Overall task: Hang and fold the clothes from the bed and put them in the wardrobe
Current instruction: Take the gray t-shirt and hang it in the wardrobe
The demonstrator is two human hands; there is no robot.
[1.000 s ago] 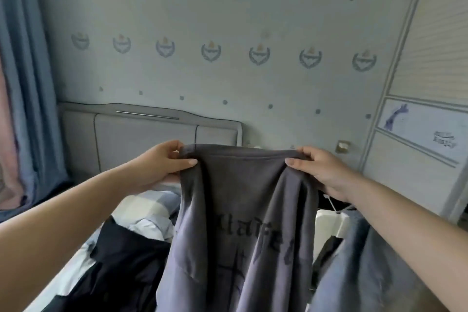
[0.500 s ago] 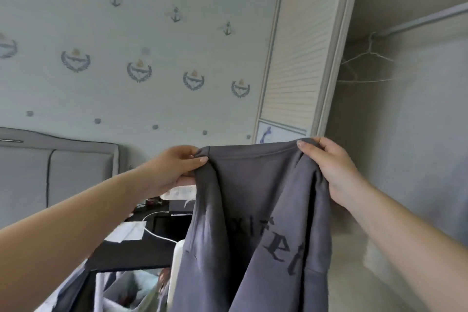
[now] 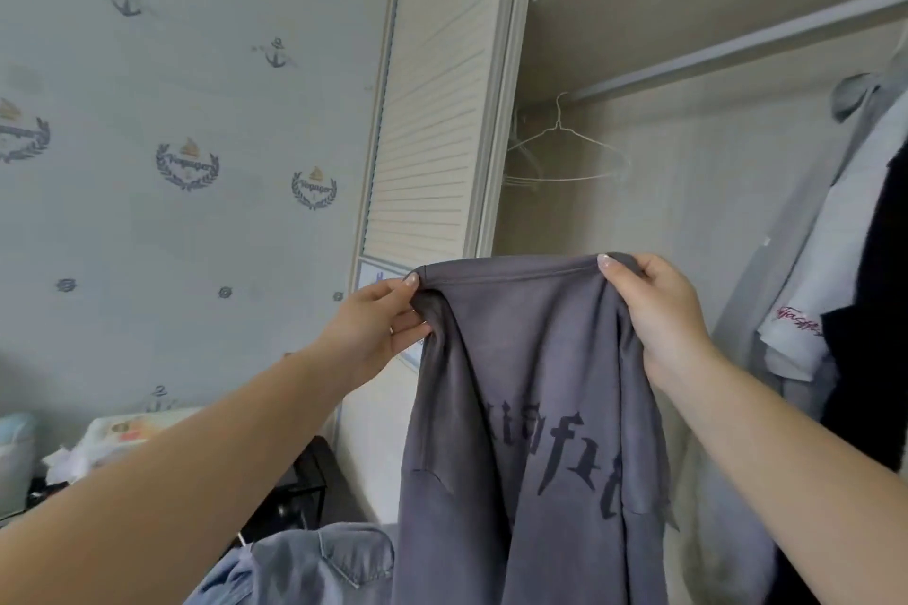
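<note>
A grey shirt (image 3: 521,408) with dark gothic lettering hangs in front of me, held up by its top hem. My left hand (image 3: 373,329) pinches the hem's left corner and my right hand (image 3: 658,310) grips the right corner. Behind it stands the open wardrobe (image 3: 638,39) with a rail (image 3: 737,49) under a shelf. Empty wire hangers (image 3: 565,152) hang from the rail's left end. Hung clothes (image 3: 835,236), grey, white and black, fill the rail's right side.
The wardrobe's slatted sliding door (image 3: 432,113) stands left of the opening. A denim garment (image 3: 314,565) lies low in the middle. A dark bedside stand (image 3: 295,491) and cluttered items (image 3: 98,442) sit at lower left against the anchor-pattern wall.
My view has swung right, from the bed and headboard to the open wardrobe. Both hands keep their hold on the grey shirt's hem, which is now raised before the wardrobe opening.
</note>
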